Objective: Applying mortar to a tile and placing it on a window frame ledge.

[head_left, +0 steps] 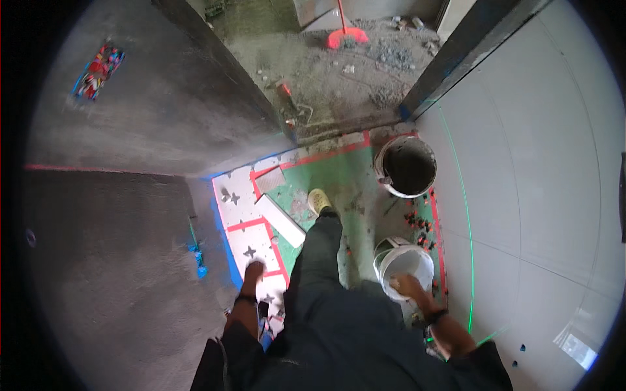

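Two buckets along the right edge of the floor (306,171)! Far bucket (380,168), contents dark, hard to make out; near bucket (417,257), partly covered by the right hand (407,285) at its rim, and whether that's a grip I can't tell. Left hand (255,268) by the floor's left edge, blurred, grip unclear. One white bar (282,221), one shoe (318,201) showing; red-black clips (419,223) too jumbled to count.

White bucket (412,258) at my right hand (405,285), red-and-black bits (421,225) beyond it. Pale grey wall (548,189) right of that hand, bright green line (469,228) down it. White tiles (238,241) by my left hand (255,268): dark star marks (250,251), red stripes (246,225), blue edging (225,244).
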Action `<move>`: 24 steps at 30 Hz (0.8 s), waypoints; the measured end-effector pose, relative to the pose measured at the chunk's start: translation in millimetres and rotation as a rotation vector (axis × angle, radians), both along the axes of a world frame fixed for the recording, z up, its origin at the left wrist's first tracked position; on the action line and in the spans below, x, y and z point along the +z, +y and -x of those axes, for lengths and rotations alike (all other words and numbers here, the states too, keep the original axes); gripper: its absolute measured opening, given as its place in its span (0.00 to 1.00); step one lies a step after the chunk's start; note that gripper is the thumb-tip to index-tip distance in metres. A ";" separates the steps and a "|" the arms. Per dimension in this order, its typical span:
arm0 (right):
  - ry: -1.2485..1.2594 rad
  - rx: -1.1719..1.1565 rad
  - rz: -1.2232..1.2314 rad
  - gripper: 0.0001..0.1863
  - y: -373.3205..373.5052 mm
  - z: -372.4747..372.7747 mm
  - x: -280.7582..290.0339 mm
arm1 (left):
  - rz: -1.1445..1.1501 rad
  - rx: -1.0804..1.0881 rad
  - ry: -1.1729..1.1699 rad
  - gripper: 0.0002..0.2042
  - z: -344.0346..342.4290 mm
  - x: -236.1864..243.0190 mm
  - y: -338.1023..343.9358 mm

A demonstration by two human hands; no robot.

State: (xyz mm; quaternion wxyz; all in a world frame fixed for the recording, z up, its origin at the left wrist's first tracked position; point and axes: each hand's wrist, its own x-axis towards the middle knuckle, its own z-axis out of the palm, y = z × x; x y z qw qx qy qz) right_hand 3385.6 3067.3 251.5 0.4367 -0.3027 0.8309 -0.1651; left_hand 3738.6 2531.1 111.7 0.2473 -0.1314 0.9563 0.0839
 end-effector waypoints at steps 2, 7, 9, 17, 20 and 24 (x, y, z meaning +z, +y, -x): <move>-0.104 -0.067 0.045 0.23 -78.6 52.2 34.9 | -0.460 0.866 0.091 0.15 111.4 56.8 -62.2; -0.007 -0.241 0.077 0.23 -207.3 180.9 53.3 | -0.674 1.256 0.930 0.14 356.5 186.8 -183.3; 0.047 -0.129 0.144 0.22 -275.7 234.9 58.5 | -0.735 1.389 1.200 0.32 380.6 226.7 -227.7; 0.202 0.212 0.213 0.11 -513.1 406.0 -75.2 | -0.949 1.893 1.456 0.37 458.7 267.9 -241.3; 0.234 0.318 0.286 0.07 -606.1 443.0 -168.5 | -0.306 1.276 0.993 0.20 441.4 228.9 -239.3; 0.203 0.450 0.340 0.05 -703.9 467.6 -279.4 | -0.264 1.532 0.868 0.22 421.2 151.3 -223.8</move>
